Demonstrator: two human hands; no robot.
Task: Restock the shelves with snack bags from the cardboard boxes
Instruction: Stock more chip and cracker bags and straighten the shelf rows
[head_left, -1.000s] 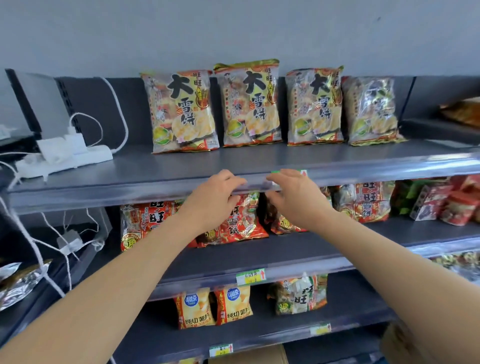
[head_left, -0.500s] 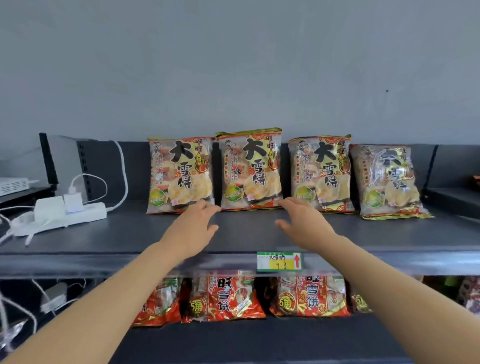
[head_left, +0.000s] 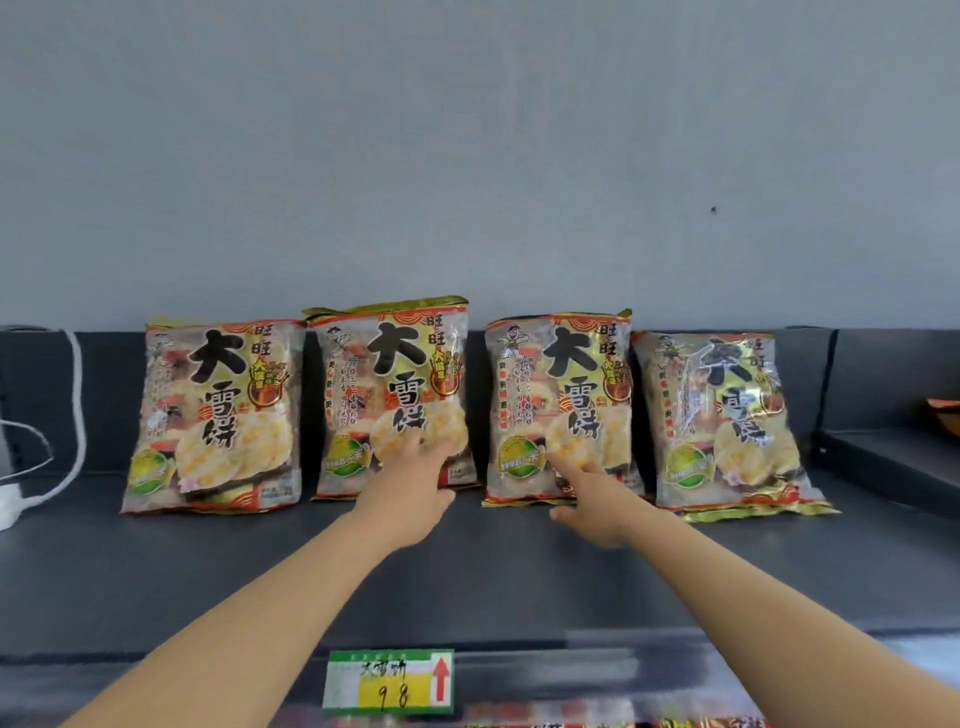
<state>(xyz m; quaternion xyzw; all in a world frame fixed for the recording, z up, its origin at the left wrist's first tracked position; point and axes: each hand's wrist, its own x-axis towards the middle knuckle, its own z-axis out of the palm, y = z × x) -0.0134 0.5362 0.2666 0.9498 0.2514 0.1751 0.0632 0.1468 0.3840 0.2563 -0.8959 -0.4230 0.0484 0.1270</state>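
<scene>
4 snack bags stand in a row at the far edge of the top shelf (head_left: 467, 582), leaning on the back panel. The left hand (head_left: 410, 493) reaches the second bag from the left (head_left: 389, 364), its fingers spread and touching the lower front. The right hand (head_left: 592, 499) meets the third bag (head_left: 561, 374), fingers apart, index tip on its lower face. Neither hand grips anything. The leftmost bag (head_left: 218, 410) and the tilted rightmost bag (head_left: 722, 415) stand untouched. No cardboard box is in view. The step looks like straightening bags already placed. Next, each hand likely needs to close on its bag and square it with the row above the price tag (head_left: 389, 680).
</scene>
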